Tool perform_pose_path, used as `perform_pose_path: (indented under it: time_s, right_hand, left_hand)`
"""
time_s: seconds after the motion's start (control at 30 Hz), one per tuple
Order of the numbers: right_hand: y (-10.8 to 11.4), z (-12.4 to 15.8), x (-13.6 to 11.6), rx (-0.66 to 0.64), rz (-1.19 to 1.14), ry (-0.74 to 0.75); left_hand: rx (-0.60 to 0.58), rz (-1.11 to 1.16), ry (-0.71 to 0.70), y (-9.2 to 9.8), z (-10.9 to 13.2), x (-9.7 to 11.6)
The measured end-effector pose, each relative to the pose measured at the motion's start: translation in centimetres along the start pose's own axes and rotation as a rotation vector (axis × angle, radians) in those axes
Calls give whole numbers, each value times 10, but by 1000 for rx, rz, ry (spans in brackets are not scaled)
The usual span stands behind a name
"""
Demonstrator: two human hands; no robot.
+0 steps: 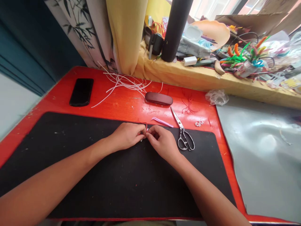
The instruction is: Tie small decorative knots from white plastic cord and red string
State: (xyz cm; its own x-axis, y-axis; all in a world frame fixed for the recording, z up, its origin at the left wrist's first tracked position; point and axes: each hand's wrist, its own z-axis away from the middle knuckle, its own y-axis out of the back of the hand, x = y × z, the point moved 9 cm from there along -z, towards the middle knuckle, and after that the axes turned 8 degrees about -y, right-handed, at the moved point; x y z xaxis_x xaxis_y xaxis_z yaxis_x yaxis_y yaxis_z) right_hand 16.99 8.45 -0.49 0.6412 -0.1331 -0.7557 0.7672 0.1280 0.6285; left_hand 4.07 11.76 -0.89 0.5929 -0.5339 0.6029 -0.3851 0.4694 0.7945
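My left hand (129,135) and my right hand (162,141) meet fingertip to fingertip over the far part of a black mat (131,182). Both are closed in a pinch. A thin red cord (147,126) shows at the fingertips, with a bit of something small and white beside it; the fingers hide most of both. Just beyond my right hand lies a flat pink strip (162,121). Metal scissors (180,124) rest to the right of that hand, blades pointing away and handles on the mat.
On the red table (113,111) lie a black phone (81,92), a tangle of white strips (122,82), a maroon case (159,98), red thread scraps (188,106) and small whitish pieces (199,123). A grey sheet (263,163) covers the right side. Clutter fills the yellow-draped ledge (183,77) behind.
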Motion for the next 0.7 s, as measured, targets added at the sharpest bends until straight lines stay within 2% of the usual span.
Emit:
perform_pose_path:
  time_s: [0.3,0.7]
  right_hand:
    - [2,-1,-1,-18,-115,27]
    - [2,0,-4,2,-101,81]
  left_hand:
    - [21,38,30,1,0,-1]
    - [50,60,58,2,2,-4]
